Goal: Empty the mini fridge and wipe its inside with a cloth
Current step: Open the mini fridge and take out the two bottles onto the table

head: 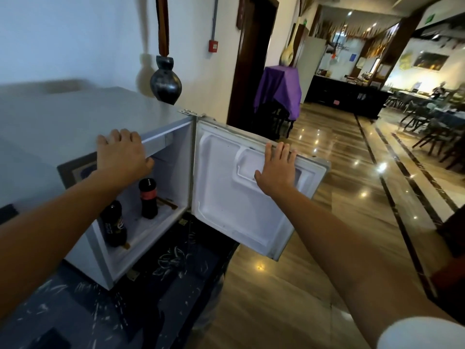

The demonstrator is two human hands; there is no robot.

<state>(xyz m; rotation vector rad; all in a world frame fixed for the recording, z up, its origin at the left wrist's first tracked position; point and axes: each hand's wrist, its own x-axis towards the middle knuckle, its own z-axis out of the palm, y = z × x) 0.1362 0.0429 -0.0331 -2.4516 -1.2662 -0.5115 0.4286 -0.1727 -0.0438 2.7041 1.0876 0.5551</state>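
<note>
Mini fridge (105,137) at frame centre-left stands with its door (241,192) swung wide, your left hand (120,154) resting flat on its top and right hand (276,170) spread on the door, neither grasping; emptying begins: next, lift out both bottles (148,197).

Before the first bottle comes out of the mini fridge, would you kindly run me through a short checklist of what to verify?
1. Door swung fully open: ok.
2. Bottles reachable: ok, the red-label bottle and the front bottle stand upright on the fridge floor.
3. A hand free to grab: not ok, left hand rests on the fridge top, right hand on the door.
4. Cloth at hand: cannot tell, none in view.
5. Upper interior empty: cannot tell, left arm hides it.
</note>
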